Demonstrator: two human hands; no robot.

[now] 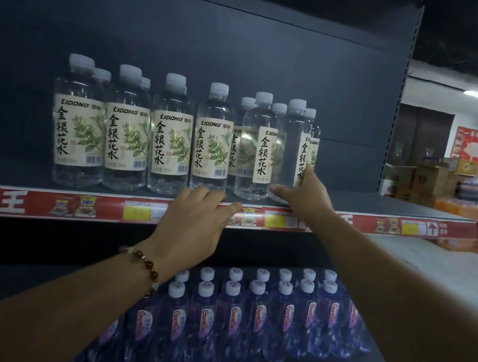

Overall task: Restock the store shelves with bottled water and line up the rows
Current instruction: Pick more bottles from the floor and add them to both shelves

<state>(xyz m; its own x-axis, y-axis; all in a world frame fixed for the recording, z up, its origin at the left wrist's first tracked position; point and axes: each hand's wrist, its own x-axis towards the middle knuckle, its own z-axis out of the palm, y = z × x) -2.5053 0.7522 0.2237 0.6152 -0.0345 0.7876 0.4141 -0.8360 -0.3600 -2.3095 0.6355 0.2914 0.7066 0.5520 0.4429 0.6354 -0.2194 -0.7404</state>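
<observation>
While the left hand [194,220] rests with relaxed, spread fingers on the upper shelf [44,178] edge at frame centre, the right hand [308,191] reaches with fingers extended, touching the rightmost clear bottle [290,154] and gripping nothing. The clear bottles [145,131] stand in rows mid-frame; blue bottles [242,312] fill the shelf below.

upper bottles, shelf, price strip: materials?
Bottles: clear glossy plastic, likely PET; see-through, ribbed bases, white caps, paper-look labels.
Shelf: probably painted metal; dark matte, slotted upright.
Price strip: glossy printed plastic or paper, unclear.
</observation>
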